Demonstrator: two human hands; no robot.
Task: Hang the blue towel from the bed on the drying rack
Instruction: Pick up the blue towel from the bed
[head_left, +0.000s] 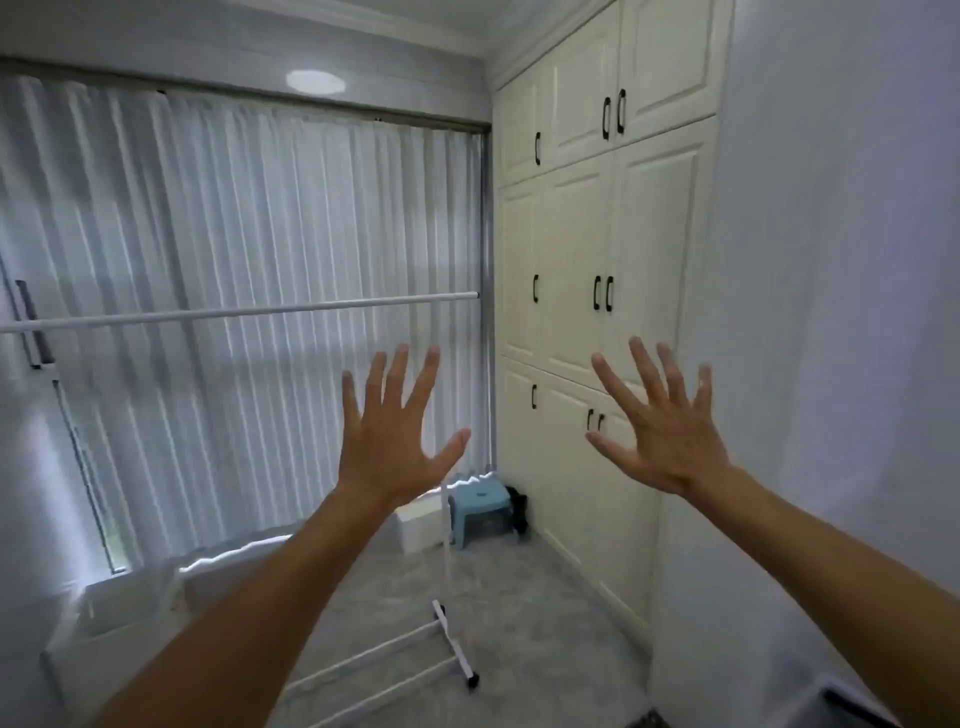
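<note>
The white drying rack's top bar (249, 310) runs level across the left half of the view, bare of any cloth. Its wheeled foot and lower rails sit on the floor below. My left hand (397, 436) is raised in front of me, fingers spread, holding nothing, a little below the bar's right end. My right hand (662, 426) is raised the same way in front of the wardrobe, empty and spread. Neither the blue towel nor the bed is in view.
Pale pleated curtains (234, 312) cover the window behind the rack. A cream wardrobe (597, 234) with black handles fills the right wall. A small blue stool (480, 512) and a white box (421, 527) stand in the corner. White boxes (124, 603) line the lower left. Grey floor.
</note>
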